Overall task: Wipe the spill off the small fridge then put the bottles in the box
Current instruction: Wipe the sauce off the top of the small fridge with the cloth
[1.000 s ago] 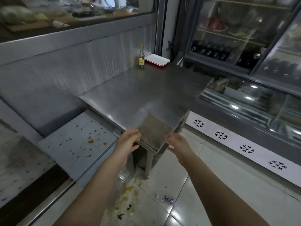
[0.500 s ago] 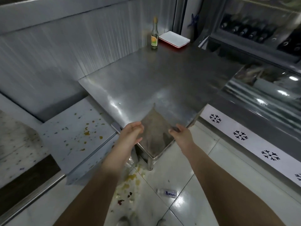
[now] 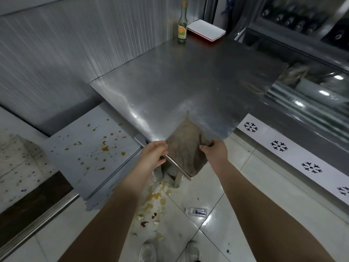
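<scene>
Both hands pinch a brown cloth (image 3: 186,148) draped over the steel worktop's (image 3: 188,82) near corner; left hand (image 3: 154,155) fingers grip its left edge, right hand (image 3: 215,151) fingers its right; the orange-spattered small fridge (image 3: 90,148) (lid unwiped) sits left of the worktop; a glass bottle (image 3: 182,25) stands at its far edge, a plastic bottle (image 3: 196,211) lies on the floor below.

commercial kitchen | steel table (image 3: 188,76) | glass-door fridge (image 3: 302,25) | tiled floor (image 3: 236,214)

Legible text: none.
Glass bottle (image 3: 182,23), far corner of the steel table (image 3: 188,76): yellow-green label, wording too small to read.
Small plastic bottle (image 3: 196,211), lying on the floor tiles below the table's near corner: blue label, lettering blurred.
White strip (image 3: 294,157), right of the table: black snowflake signs only.
</scene>
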`<state>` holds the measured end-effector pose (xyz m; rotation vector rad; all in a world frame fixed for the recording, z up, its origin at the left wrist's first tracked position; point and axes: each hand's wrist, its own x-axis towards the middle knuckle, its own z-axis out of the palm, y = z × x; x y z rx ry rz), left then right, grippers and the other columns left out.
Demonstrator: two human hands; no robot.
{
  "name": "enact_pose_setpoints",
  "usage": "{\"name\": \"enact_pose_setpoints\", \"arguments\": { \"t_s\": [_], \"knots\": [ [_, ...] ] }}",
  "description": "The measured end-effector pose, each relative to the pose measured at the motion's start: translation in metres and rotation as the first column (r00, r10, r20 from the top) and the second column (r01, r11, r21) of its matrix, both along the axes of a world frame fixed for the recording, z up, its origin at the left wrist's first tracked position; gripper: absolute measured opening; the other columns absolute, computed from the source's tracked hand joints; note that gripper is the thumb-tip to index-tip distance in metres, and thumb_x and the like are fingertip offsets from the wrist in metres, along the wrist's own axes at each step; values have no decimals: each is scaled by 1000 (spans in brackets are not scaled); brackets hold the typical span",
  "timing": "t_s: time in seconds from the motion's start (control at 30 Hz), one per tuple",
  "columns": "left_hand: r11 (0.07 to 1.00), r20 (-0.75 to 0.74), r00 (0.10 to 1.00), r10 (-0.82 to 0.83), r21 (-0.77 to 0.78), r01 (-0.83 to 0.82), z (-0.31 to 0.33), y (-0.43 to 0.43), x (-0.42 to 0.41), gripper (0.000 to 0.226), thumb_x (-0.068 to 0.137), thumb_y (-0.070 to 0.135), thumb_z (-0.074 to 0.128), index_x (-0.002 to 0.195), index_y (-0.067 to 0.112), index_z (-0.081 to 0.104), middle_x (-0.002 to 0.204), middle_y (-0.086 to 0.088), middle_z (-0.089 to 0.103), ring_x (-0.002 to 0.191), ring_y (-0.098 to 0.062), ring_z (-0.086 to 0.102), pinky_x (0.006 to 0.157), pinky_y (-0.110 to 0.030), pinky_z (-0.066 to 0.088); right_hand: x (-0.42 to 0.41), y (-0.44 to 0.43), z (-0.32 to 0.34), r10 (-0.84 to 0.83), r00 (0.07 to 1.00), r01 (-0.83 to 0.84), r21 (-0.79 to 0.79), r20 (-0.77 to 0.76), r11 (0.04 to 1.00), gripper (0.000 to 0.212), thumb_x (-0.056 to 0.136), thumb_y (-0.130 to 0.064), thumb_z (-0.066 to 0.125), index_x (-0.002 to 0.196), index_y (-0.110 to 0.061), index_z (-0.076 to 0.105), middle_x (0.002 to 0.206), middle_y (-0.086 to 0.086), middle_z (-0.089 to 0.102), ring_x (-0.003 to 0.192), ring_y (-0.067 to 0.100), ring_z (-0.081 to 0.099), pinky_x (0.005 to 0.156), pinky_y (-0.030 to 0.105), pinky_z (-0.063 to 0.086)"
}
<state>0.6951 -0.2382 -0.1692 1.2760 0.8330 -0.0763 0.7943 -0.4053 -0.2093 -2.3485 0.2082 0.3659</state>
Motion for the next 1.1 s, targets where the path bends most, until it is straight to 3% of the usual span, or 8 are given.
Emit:
{"name": "enact_pose_setpoints", "arguments": {
  "t_s": [0.13,0.27,0.4,0.5,0.63,0.8,0.93,1.1],
  "knots": [
    [1000,3,1000,2,29,-2,2,11,-6,9,89,12,57,95,18,61,105,-6,63,100,-15,60,89,-33,50,-15,8,12,4,1000,-10,226,29,974,14,80,-13,71,92,-6,66,92,10,67,87,25,61,78,32,49],
    [999,17,1000,0,35,0,2,14,-12,14,89,13,58,103,14,61,105,-5,64,101,-15,61,86,-31,50,-37,8,25,68,996,-36,490,-48,871,21,79,-1,71,74,-18,62,81,-3,64,75,10,61,65,15,48],
    [999,29,999,-15,41,14,1,13,-21,8,90,14,56,97,16,61,105,-5,65,101,-15,61,88,-32,50,-51,3,19,220,970,-125,571,-101,811,25,76,9,69,76,-15,66,98,1,68,95,15,64,75,15,51],
    [999,24,999,-26,44,25,-1,13,-27,8,90,12,55,96,15,61,104,-5,64,99,-15,61,87,-32,49,-61,-1,8,352,932,-281,442,-86,852,26,76,9,69,84,-16,70,104,-3,67,111,16,59,86,20,51],
    [1000,-20,1000,-7,30,7,-5,11,-34,10,89,12,57,98,14,61,106,-5,63,98,-15,60,78,-27,48,-66,-4,0,498,867,-482,194,-38,854,31,80,2,66,108,-10,70,119,-4,60,126,11,45,111,27,32],
    [1000,-37,999,-20,5,20,-6,7,-39,10,88,12,58,97,17,61,112,-6,63,102,-17,61,87,-32,49,-67,-4,16,350,933,-298,358,-89,885,30,82,-1,66,110,-12,68,105,-7,63,106,10,58,102,32,45],
    [999,-51,998,-33,-2,33,-6,7,-39,16,87,13,61,102,16,62,111,-4,64,99,-15,62,79,-27,50,-62,3,18,284,953,-291,60,108,955,27,88,-17,65,113,-9,63,106,-5,63,98,11,59,85,19,43],
    [997,-57,996,-75,-10,75,-7,8,-40,21,88,12,59,109,12,61,108,-3,65,100,-16,61,86,-30,49,-60,21,-7,291,952,-280,-120,91,952,32,83,-33,68,109,-14,61,103,2,64,101,23,58,86,36,50]
  ]
}}
